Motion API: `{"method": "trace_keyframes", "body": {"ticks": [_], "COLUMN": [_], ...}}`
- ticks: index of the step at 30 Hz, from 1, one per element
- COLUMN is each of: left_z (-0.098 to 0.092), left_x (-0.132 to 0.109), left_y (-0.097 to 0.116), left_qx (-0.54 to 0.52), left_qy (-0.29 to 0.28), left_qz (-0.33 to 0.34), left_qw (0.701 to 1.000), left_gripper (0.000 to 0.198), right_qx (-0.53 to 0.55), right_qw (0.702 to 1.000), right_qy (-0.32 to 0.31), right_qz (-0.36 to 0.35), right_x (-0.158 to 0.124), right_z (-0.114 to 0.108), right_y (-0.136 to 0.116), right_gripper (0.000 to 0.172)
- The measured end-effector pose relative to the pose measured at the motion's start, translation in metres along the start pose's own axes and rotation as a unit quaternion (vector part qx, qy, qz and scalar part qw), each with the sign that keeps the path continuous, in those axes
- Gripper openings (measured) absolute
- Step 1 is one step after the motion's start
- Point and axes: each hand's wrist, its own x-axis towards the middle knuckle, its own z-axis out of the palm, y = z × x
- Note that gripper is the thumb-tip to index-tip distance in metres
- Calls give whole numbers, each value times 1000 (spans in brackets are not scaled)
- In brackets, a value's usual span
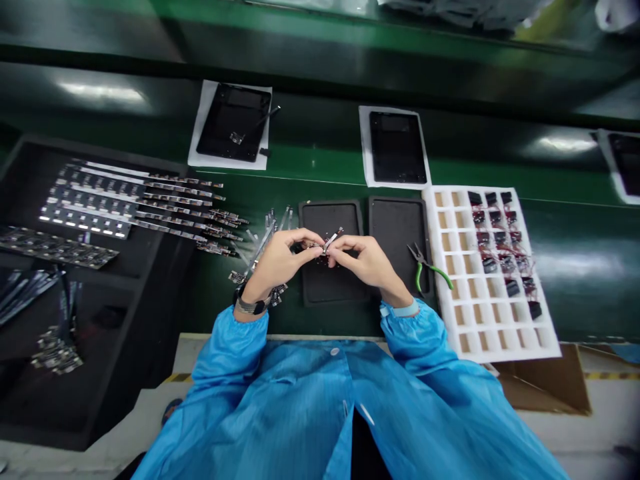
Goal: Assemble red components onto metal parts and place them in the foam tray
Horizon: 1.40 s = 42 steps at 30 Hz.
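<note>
My left hand (pixel 280 257) and my right hand (pixel 363 260) meet above a black pad (pixel 313 220) on the green bench. Both pinch a small narrow circuit strip (pixel 331 240) between fingertips, its end sticking up to the right. A loose pile of similar strips (pixel 265 233) lies just left of my left hand. A wristwatch sits on my left wrist, and blue sleeves cover both arms.
A second black pad (pixel 397 230) lies to the right, with green-handled pliers (pixel 430 267) beside it. A white compartment tray (pixel 453 280) holds several small black wired parts. Black trays at the left hold rows of strips (pixel 125 200). Two dark tablets (pixel 397 147) rest on white sheets farther back.
</note>
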Motion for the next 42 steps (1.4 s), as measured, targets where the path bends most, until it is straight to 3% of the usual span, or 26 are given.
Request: {"method": "trace_keyframes", "body": {"ticks": [12,20,36,42], "left_z": [3,9,0,0], "left_x": [1,0,5,4], "left_y": [3,1,-11,-12], "left_qx": [57,91,-53,-52], "left_qy": [-11,10,-93,-94], "left_qz": [-1,4,-22,-35], "left_qw": [998,996,994,994], "left_gripper": [12,10,13,13], "right_qx": [-19,-57,59,71], "right_qw": [999,998,990,988], "right_qy": [-17,-5,-111,-125], "right_qz": [22,36,61,48], "right_x": [0,-3,-1,1], "right_z": [1,4,-9,-10], "right_y": [5,5,5,8], "right_gripper": [13,16,31,32]}}
